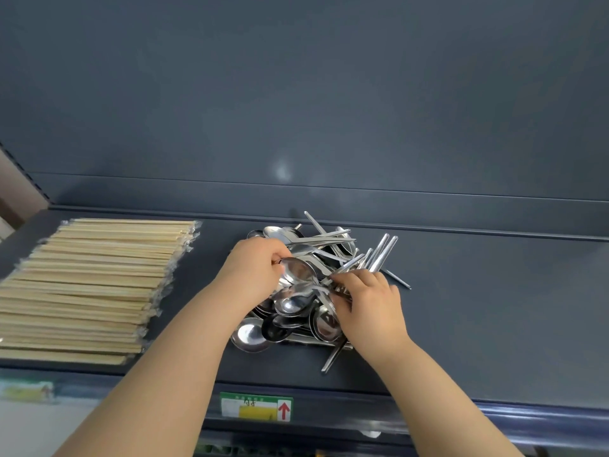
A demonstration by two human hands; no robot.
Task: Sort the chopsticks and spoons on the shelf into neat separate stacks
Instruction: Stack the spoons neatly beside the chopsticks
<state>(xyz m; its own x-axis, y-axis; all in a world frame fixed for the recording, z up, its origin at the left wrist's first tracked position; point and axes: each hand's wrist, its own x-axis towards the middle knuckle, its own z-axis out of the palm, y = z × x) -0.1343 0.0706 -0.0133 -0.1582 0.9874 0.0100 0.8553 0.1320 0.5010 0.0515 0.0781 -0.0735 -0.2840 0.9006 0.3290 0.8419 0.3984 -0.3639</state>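
A jumbled pile of steel spoons (296, 311) lies on the dark grey shelf (494, 308), bowls toward the front and left, handles fanning to the back right. My left hand (253, 268) grips the bowl of one spoon (298, 270) at the pile's left. My right hand (365, 301) holds a bundle of spoon handles (359, 263) at the pile's right side. To the left, wrapped wooden chopsticks (89, 285) lie in a flat, even stack.
The shelf's back wall (296, 110) rises behind the pile. A green and yellow price label (255, 406) with a red arrow sits on the front rail. Bare shelf stretches to the right of the spoons.
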